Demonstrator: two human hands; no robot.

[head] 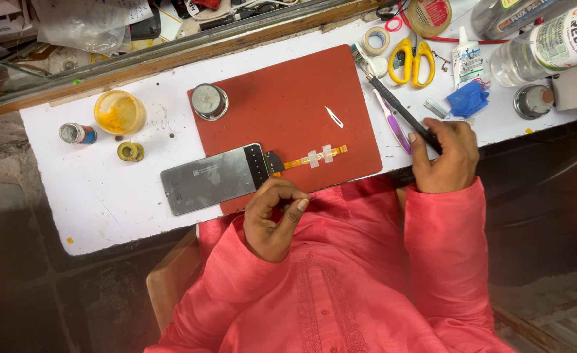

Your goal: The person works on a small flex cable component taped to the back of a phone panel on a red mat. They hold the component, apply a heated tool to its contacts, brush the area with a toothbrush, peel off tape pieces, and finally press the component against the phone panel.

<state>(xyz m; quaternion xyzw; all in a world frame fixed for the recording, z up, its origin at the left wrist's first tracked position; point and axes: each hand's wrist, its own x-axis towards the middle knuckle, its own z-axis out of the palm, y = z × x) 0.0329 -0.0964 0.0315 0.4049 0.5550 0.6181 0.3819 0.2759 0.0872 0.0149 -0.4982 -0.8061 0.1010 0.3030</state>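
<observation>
We see our left hand (274, 219) at the near edge of the worktop (105, 189), fingers (299, 204) curled in loosely, gripping nothing, thumb and fingertips just beside the dark end of the grey phone screen panel (211, 179). The panel lies flat, half on the red mat (288, 104), half on bare worktop, its orange flex cable (314, 157) running right across the mat with two pale tape strips on it. Our right hand (445, 158) sits at the near edge right of the mat, fingers closed around a black-handled brush (396, 104), bristles pointing toward the far edge. A purple tool (393, 127) lies just beside the brush. Yellow scissors (412, 60) and a tape roll (376, 40) sit near the far edge, a round metal tin (208, 101) on the mat's far left corner, a yellow jar (119, 112) left of it
</observation>
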